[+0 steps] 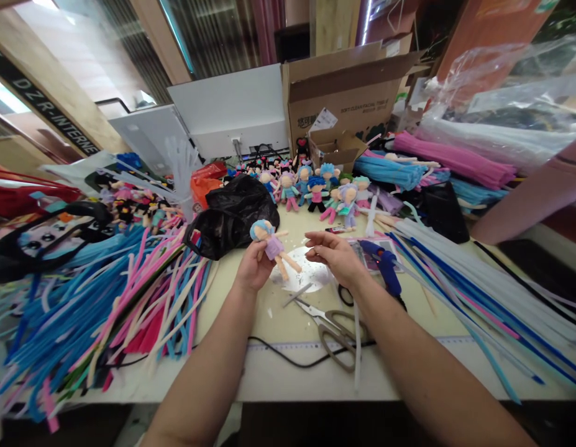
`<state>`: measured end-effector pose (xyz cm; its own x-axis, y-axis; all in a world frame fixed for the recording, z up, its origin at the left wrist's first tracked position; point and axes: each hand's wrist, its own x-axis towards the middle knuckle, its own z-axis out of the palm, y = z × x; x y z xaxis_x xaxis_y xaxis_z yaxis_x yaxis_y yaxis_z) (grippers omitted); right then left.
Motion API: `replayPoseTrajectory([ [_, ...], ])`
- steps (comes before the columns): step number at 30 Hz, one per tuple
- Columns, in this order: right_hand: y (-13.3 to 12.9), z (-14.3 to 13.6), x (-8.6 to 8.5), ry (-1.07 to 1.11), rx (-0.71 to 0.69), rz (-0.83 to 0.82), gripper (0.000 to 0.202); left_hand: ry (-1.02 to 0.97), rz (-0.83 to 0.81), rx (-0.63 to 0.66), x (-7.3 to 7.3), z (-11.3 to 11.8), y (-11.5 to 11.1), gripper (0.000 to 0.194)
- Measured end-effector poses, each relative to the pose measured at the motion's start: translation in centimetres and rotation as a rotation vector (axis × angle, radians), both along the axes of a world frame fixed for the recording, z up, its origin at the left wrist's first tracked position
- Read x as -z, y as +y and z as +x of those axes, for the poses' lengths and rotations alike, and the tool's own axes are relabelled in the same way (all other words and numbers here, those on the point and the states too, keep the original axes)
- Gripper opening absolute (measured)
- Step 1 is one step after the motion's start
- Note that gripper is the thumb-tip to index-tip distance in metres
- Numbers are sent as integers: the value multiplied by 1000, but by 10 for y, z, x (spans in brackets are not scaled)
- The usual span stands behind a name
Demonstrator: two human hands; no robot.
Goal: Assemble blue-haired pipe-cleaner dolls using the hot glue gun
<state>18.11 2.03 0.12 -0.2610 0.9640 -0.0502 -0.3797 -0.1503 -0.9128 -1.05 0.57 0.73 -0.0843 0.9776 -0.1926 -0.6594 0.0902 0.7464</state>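
Note:
In my left hand [254, 266] is a small doll [273, 246] with blue hair, a lilac top and bare beige limbs, tilted with its legs toward the lower right. My right hand [332, 254] hovers to the right of it, fingers apart and nothing between them. Beneath both hands lies a shiny round plate [306, 276] strewn with tiny scraps. Scissors [327, 326] with grey-brown handles rest in front of it, blades pointing up-left. Just right of my right hand is a blue glue gun [383, 264], partly hidden by my wrist.
Bundles of coloured pipe cleaners [115, 292] cover the left side, and white and blue ones [478, 285] the right. Finished dolls [315, 189] stand at the back before a cardboard box [343, 93]. A black plastic bag [238, 214] sits behind my left hand. A black cable [297, 363] crosses the front.

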Motion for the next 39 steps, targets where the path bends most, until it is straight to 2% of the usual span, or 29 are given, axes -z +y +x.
replayPoseTrajectory([
  [5,0,-3,-2,-26,-7,-34,32,5,-2,-4,0,-1,1,11],
  [10,-2,-3,-3,-65,-16,-30,27,27,13,6,2,-2,2,16],
  [15,0,0,5,-401,68,151,24,36,13,-1,2,-2,1,17],
  [18,1,2,10,-526,44,272,34,55,22,1,1,0,0,15],
  [20,1,2,10,-476,24,238,35,73,21,2,1,0,-1,18],
  [25,-2,3,4,-213,-50,-31,32,95,12,-23,1,1,-1,21],
  [27,-3,2,4,-181,-59,-47,34,95,12,-30,1,1,-1,21],
  [33,-3,-2,14,-543,45,210,24,123,28,-20,7,1,0,22],
  [36,-4,-3,12,-536,23,336,28,149,57,-7,9,2,0,25],
  [39,-7,-5,5,-515,-39,306,23,191,90,14,8,6,-2,25],
])
